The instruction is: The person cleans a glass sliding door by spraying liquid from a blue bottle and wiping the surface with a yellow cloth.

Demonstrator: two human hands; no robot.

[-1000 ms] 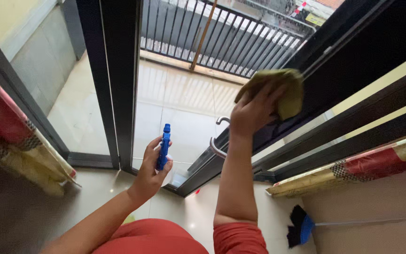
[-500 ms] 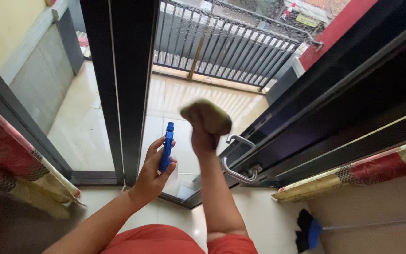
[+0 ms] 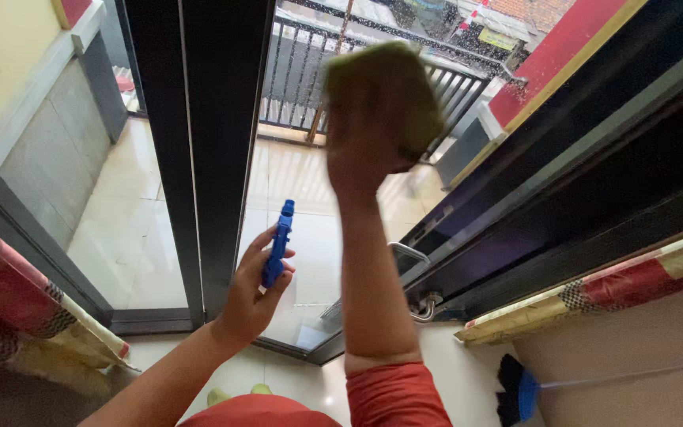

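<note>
My right hand [image 3: 361,154] is raised high and pressed flat against the glass door pane [image 3: 310,213], with a yellow-green cleaning cloth [image 3: 385,87] bunched under its fingers. The hand and cloth are blurred. Lower and to the left, my left hand [image 3: 250,296] grips a blue plastic tool [image 3: 278,241] upright, close to the black door frame [image 3: 199,158]. Both forearms reach up from red sleeves at the bottom of the view.
A metal door handle [image 3: 416,281] sticks out from the dark sliding frame at right. Red and yellow curtains hang at left [image 3: 17,316] and right [image 3: 610,296]. A blue brush [image 3: 519,391] lies on the floor at bottom right. Beyond the glass is a tiled balcony with black railing [image 3: 302,79].
My right hand has swept the cloth from the right side of the pane down to the middle, then up toward the top. My left hand has stayed in place with the blue tool.
</note>
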